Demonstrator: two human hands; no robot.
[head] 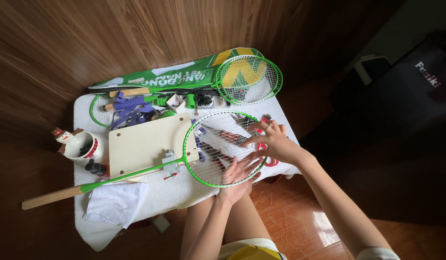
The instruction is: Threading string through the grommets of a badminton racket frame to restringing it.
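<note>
Racket (pixel 218 144), green-framed with a wooden grip, lies across a pale board (pixel 141 142) on the white-clothed table (pixel 165 192), shaft held in a small clamp (pixel 170 163). Left hand (pixel 237 175) is spread flat under the strings; right hand (pixel 268 139) appears to pinch a string from above. Advice: keep the frame pressed level and pull each string straight and evenly.

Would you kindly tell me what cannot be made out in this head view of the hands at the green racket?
- Left hand: under the green-framed racket head, its fingertips blurred behind the strings.
- Red-handled tools: kind unclear, behind strings and the right hand.
- White mug: contents dark, too small.
- Far racket's grip: partly covered by the purple strap.
</note>
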